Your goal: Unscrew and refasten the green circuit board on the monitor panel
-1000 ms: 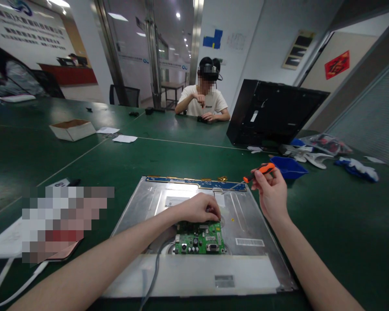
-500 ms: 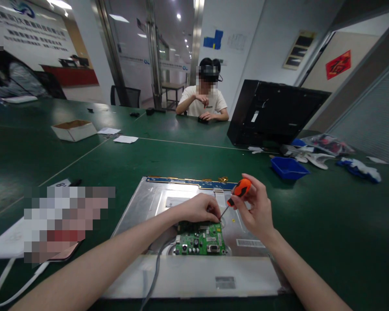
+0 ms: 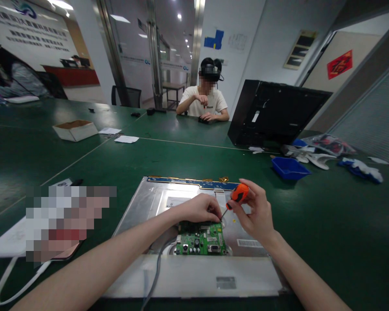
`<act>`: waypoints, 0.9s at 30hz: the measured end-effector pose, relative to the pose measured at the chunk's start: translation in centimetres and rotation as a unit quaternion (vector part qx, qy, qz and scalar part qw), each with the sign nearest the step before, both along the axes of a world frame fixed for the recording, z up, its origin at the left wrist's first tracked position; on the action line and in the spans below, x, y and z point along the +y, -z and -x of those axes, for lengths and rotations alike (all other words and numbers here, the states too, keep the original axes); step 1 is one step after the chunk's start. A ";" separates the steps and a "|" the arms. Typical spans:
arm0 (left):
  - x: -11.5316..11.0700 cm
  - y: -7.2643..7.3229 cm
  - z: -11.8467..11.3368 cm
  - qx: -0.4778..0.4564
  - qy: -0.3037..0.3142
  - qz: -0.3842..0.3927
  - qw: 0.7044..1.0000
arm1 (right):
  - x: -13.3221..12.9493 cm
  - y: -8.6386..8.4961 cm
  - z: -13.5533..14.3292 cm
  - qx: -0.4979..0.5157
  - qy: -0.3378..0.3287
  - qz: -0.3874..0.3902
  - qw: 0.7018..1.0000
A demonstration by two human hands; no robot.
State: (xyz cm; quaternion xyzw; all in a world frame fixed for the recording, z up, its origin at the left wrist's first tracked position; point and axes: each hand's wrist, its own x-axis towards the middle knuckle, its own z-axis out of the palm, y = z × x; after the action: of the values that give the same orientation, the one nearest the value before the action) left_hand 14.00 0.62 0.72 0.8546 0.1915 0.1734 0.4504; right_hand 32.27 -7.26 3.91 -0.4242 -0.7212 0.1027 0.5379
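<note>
A silver metal panel (image 3: 246, 276) lies flat on the table, with a green circuit board (image 3: 197, 242) on it and a blue strip board (image 3: 181, 181) along its far edge. My right hand (image 3: 254, 211) holds an orange and black screwdriver (image 3: 239, 193), tilted, its tip at the board's far right corner. My left hand (image 3: 202, 208) is over the board's far edge, fingers pinched beside the screwdriver tip; what they hold, if anything, is hidden. A grey cable (image 3: 158, 268) runs from the board's left side toward me.
A blue tray (image 3: 290, 167) and a large black monitor (image 3: 278, 112) stand at the right. White gloves (image 3: 359, 168) lie farther right. An open box (image 3: 75, 130) is far left; a phone with a white cable (image 3: 3, 280) is near left. A person (image 3: 203, 95) sits opposite.
The screwdriver handle and my right hand's fingers have moved slightly down and to the left. My left hand has stayed at the board's corner.
</note>
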 end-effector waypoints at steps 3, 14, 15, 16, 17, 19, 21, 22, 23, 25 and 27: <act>0.0 0.1 0.0 0.000 -0.001 0.005 1.000 | -0.1 -0.1 0.1 0.002 0.005 -0.008 1.000; -0.2 -0.2 0.0 0.011 -0.009 0.017 1.000 | 0.0 0.1 -0.1 -0.047 0.009 -0.060 0.997; -0.2 -0.2 0.0 0.012 -0.008 0.017 1.000 | 0.0 0.1 -0.1 -0.046 0.007 -0.060 0.997; -0.2 -0.2 0.0 0.013 -0.007 0.017 1.000 | 0.0 0.1 -0.1 -0.045 0.005 -0.060 0.997; -0.2 -0.2 0.0 0.013 -0.008 0.018 1.000 | 0.0 0.1 -0.1 -0.046 0.004 -0.062 0.997; -0.1 -0.1 0.0 0.012 -0.009 0.020 1.000 | 0.0 0.1 -0.1 -0.049 0.005 -0.063 0.997; -0.1 0.0 0.0 0.012 -0.010 0.022 1.000 | 0.0 0.2 -0.2 -0.051 0.006 -0.063 0.997; -0.1 0.0 0.0 0.012 -0.009 0.021 1.000 | 0.0 0.2 -0.2 -0.051 0.008 -0.062 0.997; -0.1 0.0 0.0 0.013 -0.008 0.020 1.000 | 0.0 0.2 -0.2 -0.050 0.010 -0.062 0.997; -0.1 -0.1 0.0 0.014 -0.007 0.019 1.000 | 0.0 0.3 -0.3 -0.048 0.008 -0.061 0.997; -0.1 -0.2 0.0 0.014 -0.007 0.017 1.000 | 0.0 0.2 -0.3 -0.048 0.004 -0.062 0.997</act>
State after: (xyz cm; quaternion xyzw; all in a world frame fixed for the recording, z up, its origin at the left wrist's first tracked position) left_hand 13.99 0.49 0.88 0.8477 0.2073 0.1611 0.4610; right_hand 32.54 -7.29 3.70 -0.3974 -0.7493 0.0353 0.5286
